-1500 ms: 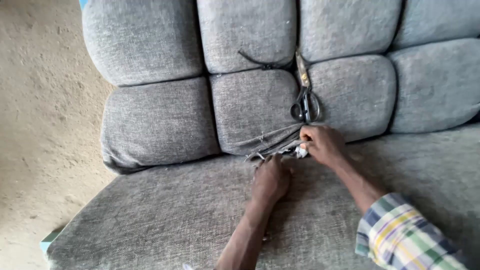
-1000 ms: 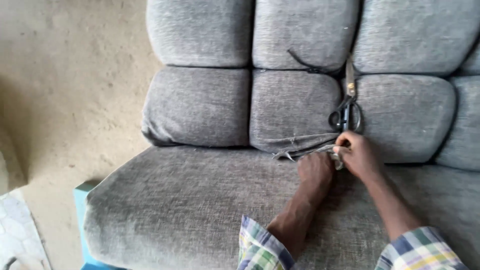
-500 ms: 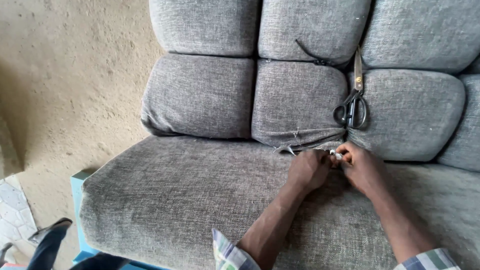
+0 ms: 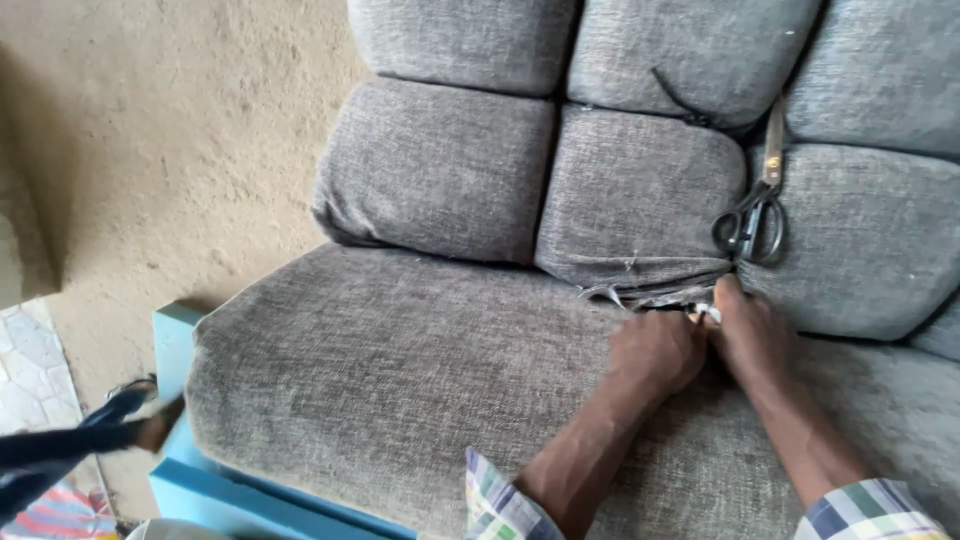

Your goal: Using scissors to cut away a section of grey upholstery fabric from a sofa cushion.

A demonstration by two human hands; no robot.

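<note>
Grey sofa upholstery fills the view. Left hand [image 4: 655, 352] sits clenched on the loose fabric edge [image 4: 640, 293]; right hand [image 4: 750, 335] pinches something small and white at the seam. Scissors [image 4: 752, 215] lie at twelve o'clock, near enough that a tug might dislodge them onto the fingers.

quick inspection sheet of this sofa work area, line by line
surface: grey fabric sofa, tufted back cushions, seat bare of tools
job's things: loose fabric edge in the seam under a back cushion; small white piece at the fingertips
clutter: black-handled scissors wedged between two back cushions
grippers: left hand and right hand side by side, pressed into the seam
cables: dark cord in the upper crease
surroundings: sandy floor; blue foam base; blurred dark object at left
</note>
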